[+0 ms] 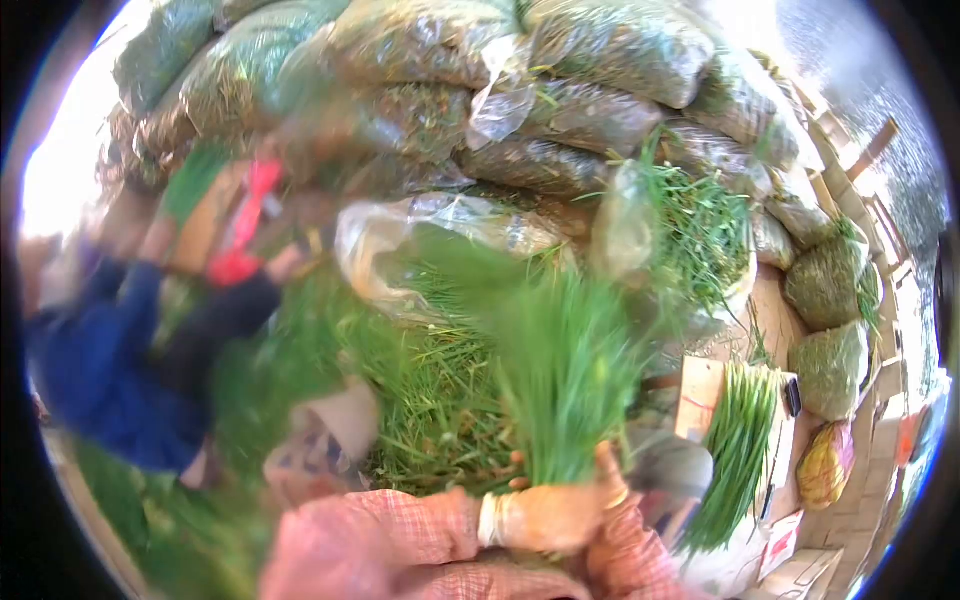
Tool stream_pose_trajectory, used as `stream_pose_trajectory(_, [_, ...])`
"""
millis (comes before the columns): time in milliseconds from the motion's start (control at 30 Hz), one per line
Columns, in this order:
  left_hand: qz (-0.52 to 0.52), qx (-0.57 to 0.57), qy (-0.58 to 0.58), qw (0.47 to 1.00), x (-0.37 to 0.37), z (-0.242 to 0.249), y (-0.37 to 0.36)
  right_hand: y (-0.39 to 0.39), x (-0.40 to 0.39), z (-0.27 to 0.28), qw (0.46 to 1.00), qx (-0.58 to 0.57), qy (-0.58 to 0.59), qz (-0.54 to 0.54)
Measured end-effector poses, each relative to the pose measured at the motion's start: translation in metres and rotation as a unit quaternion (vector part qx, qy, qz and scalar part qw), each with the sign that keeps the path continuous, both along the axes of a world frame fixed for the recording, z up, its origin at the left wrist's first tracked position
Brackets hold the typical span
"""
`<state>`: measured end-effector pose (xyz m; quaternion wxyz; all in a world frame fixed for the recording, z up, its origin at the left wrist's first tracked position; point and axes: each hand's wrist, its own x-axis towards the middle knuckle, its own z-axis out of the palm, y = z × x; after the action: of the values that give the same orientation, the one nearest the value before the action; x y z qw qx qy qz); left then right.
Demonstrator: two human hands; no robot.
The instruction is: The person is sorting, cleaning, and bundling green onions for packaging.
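Note:
A tall bunch of chives [570,390] stands upright before me, its leaves fanning out at the top and smeared by motion. My left hand [550,517], with a white band at the wrist, reaches across and is closed round the bunch's lower end. Against the right side of that end is my right hand [611,480], fingers pointing up and pressed to the stems; part of it is hidden. Loose chives [440,400] lie in a heap just beyond my hands. To my right, a neat bundle of chives [740,440] rests on a board [697,395].
Stuffed plastic bags [600,115] are stacked along the back. An open bag of greens [700,235] stands at the right rear, near a crumpled clear bag [370,235]. At left sits another person in a blue top [110,360], blurred. A woven wall [885,420] borders the right.

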<state>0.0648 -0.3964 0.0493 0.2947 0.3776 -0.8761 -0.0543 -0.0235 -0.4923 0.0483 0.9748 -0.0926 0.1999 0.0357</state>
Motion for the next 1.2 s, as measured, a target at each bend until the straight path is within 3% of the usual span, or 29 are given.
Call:
stream_pose_trajectory(100, [-0.03, -0.043, -0.005, 0.999, -0.05, -0.005, 0.023, 0.012, -0.042, -0.009, 0.989, -0.128, -0.05, 0.047])
stream_pose_trajectory(233, [-0.048, -0.049, -0.102, 0.992, -0.088, 0.006, 0.045, 0.02, -0.076, -0.038, 0.977, -0.164, -0.098, 0.092])
stream_pose_trajectory(267, [-0.064, 0.075, -0.217, 0.971, -0.099, 0.014, 0.048, 0.019, -0.079, -0.035, 0.97, -0.184, -0.129, 0.09])
stream_pose_trajectory(367, [0.078, -0.117, -0.07, 0.988, -0.106, 0.015, 0.066, 0.021, -0.091, -0.013, 0.98, -0.179, -0.063, 0.056])
stream_pose_trajectory(400, [0.077, -0.08, -0.101, 0.989, -0.109, 0.024, 0.078, 0.023, -0.088, -0.027, 0.957, -0.279, -0.077, 0.008])
stream_pose_trajectory(500, [0.153, 0.116, 0.102, 0.976, -0.09, 0.066, 0.12, 0.02, -0.088, -0.007, 0.979, -0.184, -0.083, -0.025])
stream_pose_trajectory(533, [0.242, 0.152, 0.319, 0.904, -0.085, 0.068, 0.14, 0.022, -0.082, 0.0, 0.966, -0.234, -0.102, -0.032])
stream_pose_trajectory(567, [0.319, 0.179, 0.515, 0.775, -0.083, 0.068, 0.155, 0.022, -0.078, -0.009, 0.954, -0.286, -0.085, -0.037])
stream_pose_trajectory(633, [0.553, 0.076, 0.353, 0.751, -0.069, 0.073, 0.153, 0.026, -0.068, 0.001, 0.938, -0.343, 0.049, 0.018])
stream_pose_trajectory(700, [0.526, 0.138, 0.407, 0.734, -0.071, 0.085, 0.14, 0.041, -0.054, -0.012, 0.922, -0.38, -0.043, -0.053])
stream_pose_trajectory(733, [0.537, 0.155, 0.372, 0.741, -0.073, 0.086, 0.131, 0.048, -0.049, -0.016, 0.909, -0.399, -0.088, -0.087])
stream_pose_trajectory(833, [0.575, 0.115, 0.126, 0.8, -0.075, 0.076, 0.104, 0.059, -0.049, -0.018, 0.921, -0.368, -0.097, -0.083])
stream_pose_trajectory(933, [0.592, 0.216, 0.047, 0.775, -0.084, 0.047, 0.095, 0.068, -0.059, -0.019, 0.936, -0.337, -0.077, -0.063])
stream_pose_trajectory(1000, [0.554, 0.26, 0.028, 0.791, -0.092, 0.033, 0.101, 0.075, -0.063, -0.032, 0.931, -0.349, -0.037, -0.103])
stream_pose_trajectory(1067, [0.51, 0.27, 0.017, 0.817, -0.103, 0.019, 0.115, 0.073, -0.069, -0.036, 0.954, -0.294, -0.006, -0.062])
stream_pose_trajectory(1100, [0.481, 0.222, -0.083, 0.844, -0.11, 0.001, 0.126, 0.07, -0.072, -0.038, 0.963, -0.268, 0.007, -0.042])
stream_pose_trajectory(1133, [0.487, 0.26, -0.012, 0.834, -0.115, -0.005, 0.129, 0.065, -0.072, -0.053, 0.93, -0.36, -0.058, -0.048])
stream_pose_trajectory(1200, [0.492, 0.294, 0.097, 0.814, -0.121, -0.009, 0.131, 0.064, -0.086, -0.064, 0.97, -0.224, -0.084, -0.039])
